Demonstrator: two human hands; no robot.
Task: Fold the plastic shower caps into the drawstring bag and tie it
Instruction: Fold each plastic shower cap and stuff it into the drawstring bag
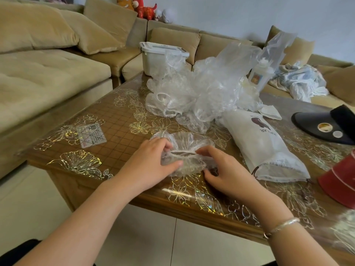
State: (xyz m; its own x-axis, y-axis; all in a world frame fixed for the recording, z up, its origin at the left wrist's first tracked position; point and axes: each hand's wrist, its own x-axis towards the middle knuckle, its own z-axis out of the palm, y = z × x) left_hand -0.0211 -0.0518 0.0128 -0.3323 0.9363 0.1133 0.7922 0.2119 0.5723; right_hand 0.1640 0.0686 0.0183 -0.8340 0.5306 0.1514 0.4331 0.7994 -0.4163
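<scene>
shower cap [184,152]: clear, crumpled, near table edge | cap pile [201,91]: heaped behind | drawstring bag [263,144]: white, lying flat, right

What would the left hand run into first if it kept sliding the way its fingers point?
The left hand points right across the shower cap it grips, so it would probably meet the right hand first, which holds the cap's other side.

Bare forearms, no sleeves; a thin silver bangle [282,226] circles the right wrist.
</scene>
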